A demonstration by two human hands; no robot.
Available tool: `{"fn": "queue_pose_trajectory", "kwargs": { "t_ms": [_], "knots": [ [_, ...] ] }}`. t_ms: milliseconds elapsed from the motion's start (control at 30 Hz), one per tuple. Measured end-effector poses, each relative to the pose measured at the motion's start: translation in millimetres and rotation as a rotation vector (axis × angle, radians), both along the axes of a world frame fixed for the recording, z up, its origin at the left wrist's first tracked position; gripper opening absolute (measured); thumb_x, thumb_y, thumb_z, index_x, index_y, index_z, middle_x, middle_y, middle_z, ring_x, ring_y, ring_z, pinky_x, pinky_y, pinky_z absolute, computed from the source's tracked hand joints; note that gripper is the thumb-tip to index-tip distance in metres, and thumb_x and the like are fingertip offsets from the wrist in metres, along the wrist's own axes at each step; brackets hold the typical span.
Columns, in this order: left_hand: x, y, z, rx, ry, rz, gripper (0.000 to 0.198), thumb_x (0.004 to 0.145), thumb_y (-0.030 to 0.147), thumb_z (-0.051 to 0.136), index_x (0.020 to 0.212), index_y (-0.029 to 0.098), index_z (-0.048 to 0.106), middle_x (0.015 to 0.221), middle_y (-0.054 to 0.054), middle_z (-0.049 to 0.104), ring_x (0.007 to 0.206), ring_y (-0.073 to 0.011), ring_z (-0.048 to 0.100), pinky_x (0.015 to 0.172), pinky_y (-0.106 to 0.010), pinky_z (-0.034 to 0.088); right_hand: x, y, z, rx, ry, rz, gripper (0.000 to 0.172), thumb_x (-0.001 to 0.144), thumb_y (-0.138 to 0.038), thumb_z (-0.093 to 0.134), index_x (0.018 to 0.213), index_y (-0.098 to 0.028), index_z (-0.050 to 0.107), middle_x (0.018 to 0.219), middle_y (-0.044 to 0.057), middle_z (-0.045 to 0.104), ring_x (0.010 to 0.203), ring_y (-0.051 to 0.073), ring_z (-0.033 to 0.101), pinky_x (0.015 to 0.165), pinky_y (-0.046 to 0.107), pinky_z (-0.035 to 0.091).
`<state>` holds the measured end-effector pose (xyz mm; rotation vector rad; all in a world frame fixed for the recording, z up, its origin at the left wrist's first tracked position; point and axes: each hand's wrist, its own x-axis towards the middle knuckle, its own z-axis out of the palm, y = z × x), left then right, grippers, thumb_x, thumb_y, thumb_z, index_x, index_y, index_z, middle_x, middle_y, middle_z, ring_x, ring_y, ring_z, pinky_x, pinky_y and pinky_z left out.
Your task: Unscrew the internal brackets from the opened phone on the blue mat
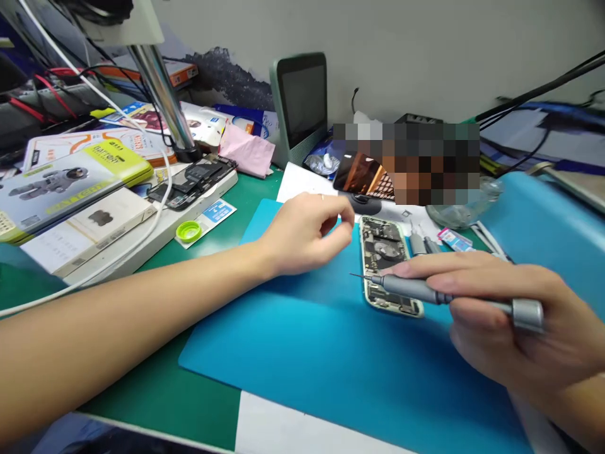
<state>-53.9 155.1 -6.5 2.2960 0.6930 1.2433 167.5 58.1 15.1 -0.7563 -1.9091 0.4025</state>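
Note:
An opened smartphone lies on the blue mat, its circuit boards and inner parts bare. My right hand grips a slim grey precision screwdriver, held almost level across the phone's lower half. Its thin tip points left and reaches just past the phone's left edge. Beside the upper left edge of the phone is my left hand, with fingers curled in and the thumb close to the index finger. Whatever may be between those fingers is hidden.
At left, boxes, a yellow battery pack and phone parts sit near a metal stand. A green lid lies by them. Behind are a screen device and a dark glossy panel; pixelation covers the area beside it.

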Motion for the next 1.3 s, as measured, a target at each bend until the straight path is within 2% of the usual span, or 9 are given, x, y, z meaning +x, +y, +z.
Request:
{"fn": "queue_pose_trajectory", "kwargs": {
  "t_ms": [133, 200, 267, 400, 600, 800, 933, 1033, 1300],
  "knots": [
    [3.9, -14.1, 3.1, 0.206, 0.075, -0.124, 0.023, 0.089, 0.029, 0.062, 0.100, 0.013, 0.074, 0.087, -0.006, 0.066, 0.079, -0.0195, 0.054, 0.076, -0.036, 0.043, 18.9, 9.3, -5.7, 0.012, 0.178, -0.134, 0.014, 0.101, -0.020, 0.061, 0.102, -0.025, 0.074, 0.095, 0.003, 0.080, 0.085, 0.021, 0.078, 0.078, 0.038, 0.064],
    [6.5, -21.2, 3.9, 0.294, 0.157, -0.159, 0.033, 0.091, 0.035, 0.068, 0.114, 0.013, 0.073, 0.105, -0.011, 0.069, 0.093, -0.0234, 0.058, 0.083, -0.039, 0.046, 23.8, 9.9, -10.5, 0.029, 0.159, -0.113, 0.014, 0.101, -0.017, 0.060, 0.103, -0.023, 0.073, 0.095, 0.003, 0.080, 0.087, 0.021, 0.078, 0.079, 0.037, 0.064],
    [9.1, -27.2, 4.0, 0.355, 0.206, -0.149, 0.030, 0.094, 0.036, 0.069, 0.115, 0.015, 0.073, 0.110, -0.011, 0.069, 0.097, -0.0241, 0.058, 0.086, -0.040, 0.047, 25.5, 7.9, -13.0, 0.071, 0.063, -0.042, 0.013, 0.101, -0.018, 0.060, 0.108, -0.021, 0.071, 0.098, 0.005, 0.080, 0.092, 0.020, 0.079, 0.083, 0.033, 0.064],
    [13.0, -33.3, 3.1, 0.420, 0.233, -0.101, 0.018, 0.099, 0.031, 0.066, 0.103, 0.016, 0.074, 0.101, -0.007, 0.072, 0.093, -0.0223, 0.058, 0.086, -0.039, 0.047, 24.9, 2.1, -8.1, 0.094, -0.157, 0.046, 0.015, 0.104, -0.024, 0.057, 0.114, -0.021, 0.067, 0.100, 0.008, 0.080, 0.094, 0.018, 0.080, 0.083, 0.025, 0.066],
    [14.0, -34.3, 2.7, 0.461, 0.210, -0.071, 0.012, 0.099, 0.025, 0.066, 0.094, 0.016, 0.072, 0.094, -0.004, 0.073, 0.091, -0.0209, 0.058, 0.080, -0.037, 0.044, 22.9, 1.3, -4.5, 0.144, -0.183, 0.027, 0.016, 0.105, -0.029, 0.055, 0.114, -0.019, 0.064, 0.097, 0.009, 0.078, 0.095, 0.016, 0.078, 0.086, 0.023, 0.065],
    [15.0, -36.6, 2.8, 0.443, 0.179, -0.003, 0.009, 0.096, 0.025, 0.068, 0.093, 0.017, 0.072, 0.092, -0.003, 0.073, 0.086, -0.0193, 0.059, 0.080, -0.037, 0.045, 22.2, 1.3, -12.6, 0.096, -0.136, 0.014, 0.044, 0.103, -0.035, 0.059, 0.146, -0.024, 0.052, 0.114, 0.011, 0.077, 0.101, 0.021, 0.077, 0.087, 0.034, 0.067],
    [17.0, -36.3, 2.1, 0.386, 0.165, 0.026, 0.009, 0.095, 0.024, 0.070, 0.089, 0.017, 0.071, 0.089, -0.002, 0.072, 0.083, -0.0179, 0.059, 0.078, -0.036, 0.045, 22.2, 2.2, -17.6, 0.116, -0.095, -0.003, 0.070, 0.096, -0.017, 0.070, 0.158, -0.030, 0.039, 0.121, 0.008, 0.076, 0.107, 0.020, 0.076, 0.092, 0.034, 0.067],
    [18.1, -34.9, 1.7, 0.364, 0.163, 0.021, 0.007, 0.095, 0.023, 0.069, 0.091, 0.017, 0.071, 0.090, -0.003, 0.073, 0.082, -0.0174, 0.059, 0.077, -0.035, 0.045, 22.1, 5.3, -18.6, 0.135, -0.125, -0.014, 0.073, 0.091, -0.002, 0.069, 0.155, -0.029, 0.044, 0.122, 0.007, 0.078, 0.108, 0.020, 0.077, 0.097, 0.033, 0.066],
    [20.1, -35.6, 2.0, 0.320, 0.180, -0.009, 0.012, 0.095, 0.024, 0.066, 0.085, 0.019, 0.068, 0.083, -0.002, 0.071, 0.079, -0.0173, 0.056, 0.075, -0.035, 0.043, 16.3, 10.8, -19.5, 0.053, -0.025, 0.052, 0.076, 0.087, 0.003, 0.069, 0.152, -0.029, 0.043, 0.119, 0.005, 0.080, 0.104, 0.019, 0.079, 0.098, 0.036, 0.066]
  ]
}}
